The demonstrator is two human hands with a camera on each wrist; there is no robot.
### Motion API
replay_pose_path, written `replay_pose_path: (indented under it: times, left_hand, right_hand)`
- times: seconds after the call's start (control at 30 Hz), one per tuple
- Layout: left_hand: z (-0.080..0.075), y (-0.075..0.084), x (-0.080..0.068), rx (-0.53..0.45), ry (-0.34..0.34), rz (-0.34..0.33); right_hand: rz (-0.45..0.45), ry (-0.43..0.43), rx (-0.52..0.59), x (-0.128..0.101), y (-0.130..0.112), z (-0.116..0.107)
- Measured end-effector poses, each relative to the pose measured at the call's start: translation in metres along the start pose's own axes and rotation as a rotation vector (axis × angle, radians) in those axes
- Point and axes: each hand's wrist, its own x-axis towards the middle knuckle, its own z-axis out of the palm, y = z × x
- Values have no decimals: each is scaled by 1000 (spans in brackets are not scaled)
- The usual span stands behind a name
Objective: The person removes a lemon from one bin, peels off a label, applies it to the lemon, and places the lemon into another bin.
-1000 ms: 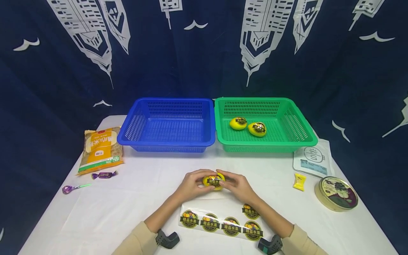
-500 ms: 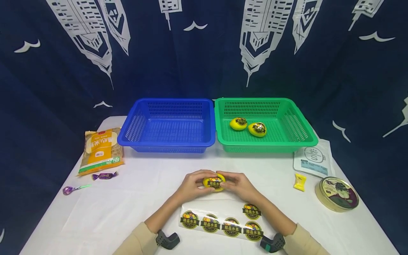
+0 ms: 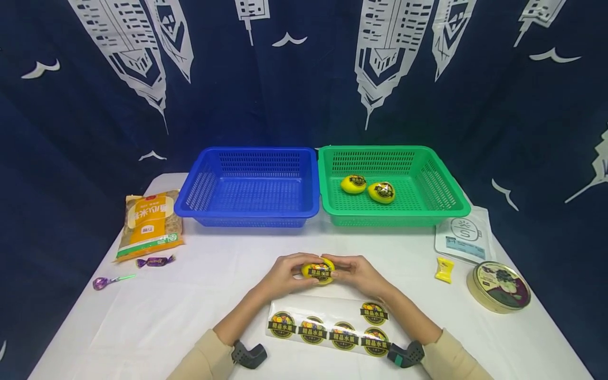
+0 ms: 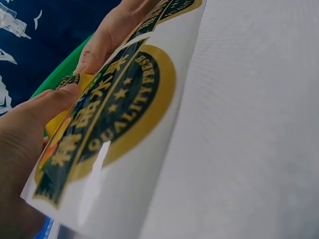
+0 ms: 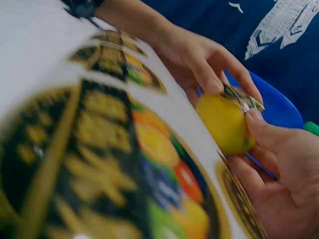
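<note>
A yellow lemon (image 3: 318,271) with a round black-and-gold fruit sticker on its upper side is held between both hands, just above the white table. My left hand (image 3: 284,275) grips its left end, fingers over the far side and thumb on the near side. From the right, my right hand (image 3: 359,274) holds the other end; in the right wrist view its thumb presses on the sticker's edge on the lemon (image 5: 222,124). Nearer me lies a white sheet (image 3: 315,305) bearing several such stickers, and it fills much of both wrist views.
At the back stand a blue basket (image 3: 247,214) and a green basket (image 3: 399,214), the green one holding two stickered lemons (image 3: 353,184). On the left are a grain bag (image 3: 151,224), a wrapped candy (image 3: 155,261) and a lollipop (image 3: 101,283). A white pouch (image 3: 463,240), yellow candy (image 3: 444,269) and round tin (image 3: 499,286) lie right.
Both hands keep their grip on the lemon in nearly the same place. My right thumb has shifted slightly to the right along the sticker. The head view has moved a little.
</note>
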Motion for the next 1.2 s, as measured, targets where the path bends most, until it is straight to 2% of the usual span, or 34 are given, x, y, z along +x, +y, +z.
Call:
replay_pose_path:
  times: [0.17,0.27,0.37,0.47,0.57,0.63,0.73,0.83,0.93,1.0,1.07,1.2]
  left_hand:
    - [-3,-1,1,130,-21,3]
    - [-4,1,1,170,-39,-17]
    - [-5,2,2,202,-54,-44]
    - [-6,3,1,205,-58,-61]
    - [-7,4,1,195,-51,-61]
    - [-7,4,1,184,-43,-55]
    - [-6,5,2,180,-43,-36]
    - [-8,8,7,165,-52,0]
    - [-14,19,23,107,-47,27]
    - [-20,31,40,60,-22,34]
    - [-27,44,63,41,13,49]
    - [-39,59,117,121,114,78]
  right_hand:
    - [-2,-47,-90,-5,-22,-11]
    - [-19,7,-118,-11,-39,-20]
    - [-94,204,-168,-16,-52,-30]
    - [-178,510,-255,-16,-51,-42]
    - [-187,817,-348,-16,-40,-55]
    - [-176,975,-380,-16,-30,-65]
    - [-133,1132,-372,-17,-23,-75]
    - [-119,1217,-286,-17,-16,-85]
    - [-153,1251,-178,-17,-13,-90]
    - [-193,1260,-124,-17,-15,-90]
    - [-230,1267,-79,-17,-19,-88]
    - [-262,1311,29,-15,-32,-83]
